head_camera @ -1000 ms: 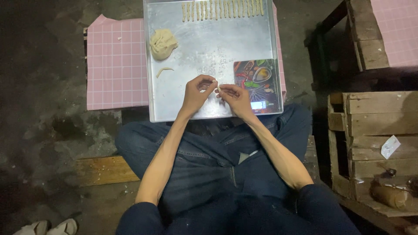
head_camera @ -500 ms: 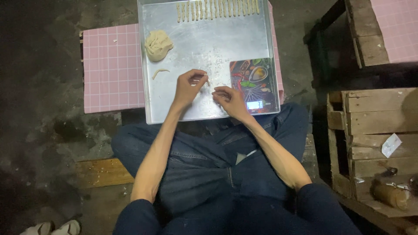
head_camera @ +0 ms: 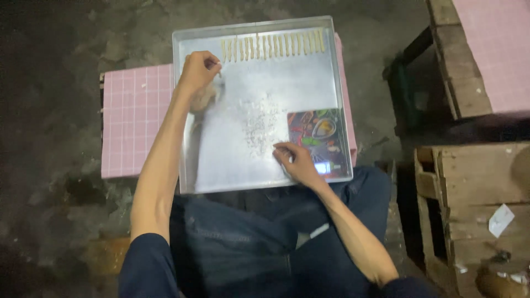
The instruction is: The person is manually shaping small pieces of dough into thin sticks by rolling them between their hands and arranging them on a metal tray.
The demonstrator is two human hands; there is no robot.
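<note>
Head view, looking straight down. Metal tray (head_camera: 259, 176) across the lap, resting partly on a pink tiled board (head_camera: 132, 127) that sticks out at the tray's 9 o'clock side.

Left hand (head_camera: 197, 70) reaching to the tray's 11 o'clock corner, fingers curled shut and pinching a thin dough stick (head_camera: 220, 70) at the left end of the row. Row of dough sticks (head_camera: 273, 46) lined up side by side along the 12 o'clock rim, each upright in frame, roughly parallel. Dough lump (head_camera: 207, 98) just below the left hand, toward 6 o'clock from it, partly blurred; cannot tell whether touching the wrist.

Right hand (head_camera: 295, 161) low on the tray at about 5 o'clock, palm down, fingers loosely bent with tips on the metal, nothing visibly gripped. Just beside it at 3 o'clock, a colourful printed packet (head_camera: 317, 135) lying flat in the tray's lower right corner, hand overlapping its left edge.

Flour dusting (head_camera: 259, 124) scattered mid-tray, between the two hands.

Wooden crates (head_camera: 475, 182) at 3 o'clock off the tray, well apart from both hands. Dark stained floor (head_camera: 55, 55) all around.
</note>
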